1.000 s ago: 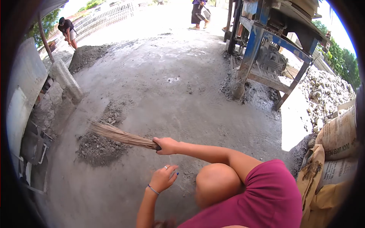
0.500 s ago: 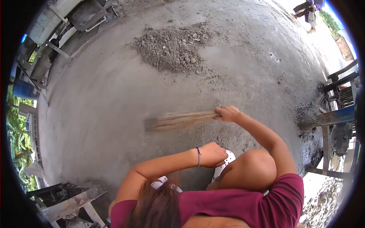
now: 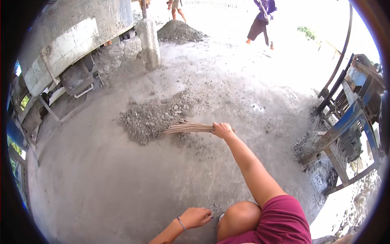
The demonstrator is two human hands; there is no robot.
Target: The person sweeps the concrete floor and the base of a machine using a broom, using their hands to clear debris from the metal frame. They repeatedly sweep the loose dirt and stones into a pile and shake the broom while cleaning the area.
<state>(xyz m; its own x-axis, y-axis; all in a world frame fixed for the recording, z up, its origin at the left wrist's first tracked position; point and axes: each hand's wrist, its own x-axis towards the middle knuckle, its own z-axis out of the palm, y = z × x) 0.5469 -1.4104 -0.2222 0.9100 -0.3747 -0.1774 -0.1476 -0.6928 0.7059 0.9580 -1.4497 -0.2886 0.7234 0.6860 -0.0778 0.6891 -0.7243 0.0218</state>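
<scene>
My right hand point(image 3: 223, 130) is closed around the gathered end of a stick broom point(image 3: 189, 127), a bundle of thin tan sticks. The broom points left, and its tips touch the near right side of a heap of grey rubble and dirt point(image 3: 148, 120) on the floor. Low in the view, my left hand point(image 3: 196, 217) hangs beside my bent knee point(image 3: 239, 219), its fingers loosely bent and partly apart, with nothing seen in them. A thin band circles the left wrist.
Dusty grey concrete floor point(image 3: 101, 183) spreads around me. A blue-and-grey metal machine frame point(image 3: 337, 134) stands at right. A concrete post point(image 3: 148, 44) and a large metal body point(image 3: 77, 36) stand at upper left. Two people point(image 3: 262, 20) are in the background, near another dirt mound point(image 3: 178, 31).
The view has tilted up, bringing the background people and far mound in. My right hand has reached forward with the broom to the heap. My left hand's fingers have loosened.
</scene>
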